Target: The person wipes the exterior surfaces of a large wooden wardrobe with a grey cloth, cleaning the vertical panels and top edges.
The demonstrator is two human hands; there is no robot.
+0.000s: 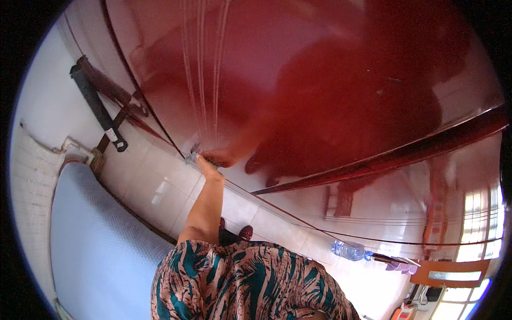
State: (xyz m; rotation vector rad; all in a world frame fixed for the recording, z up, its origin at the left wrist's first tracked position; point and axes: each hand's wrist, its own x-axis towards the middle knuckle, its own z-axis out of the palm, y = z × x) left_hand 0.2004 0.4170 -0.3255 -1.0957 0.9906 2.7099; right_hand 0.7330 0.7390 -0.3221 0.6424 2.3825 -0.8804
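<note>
My left arm reaches forward from a patterned short sleeve. At its end my left hand [209,168] is closed on a greyish cloth [191,158], which shows past the thumb. Hand and cloth lie against the lower edge of a glossy dark red wooden panel [330,106], apparently a large cabinet front. The panel mirrors the arm and body. Most of the fingers are hidden behind the hand. My right hand is not in view.
A light blue quilted pad [96,224] lies at the left. A long black box [98,106] leans near the white wall. A clear plastic bottle [349,250] stands right of my dark red shoes [246,232]. A brown wooden piece [426,273] is farther right. Pale floor tiles [160,178] run below.
</note>
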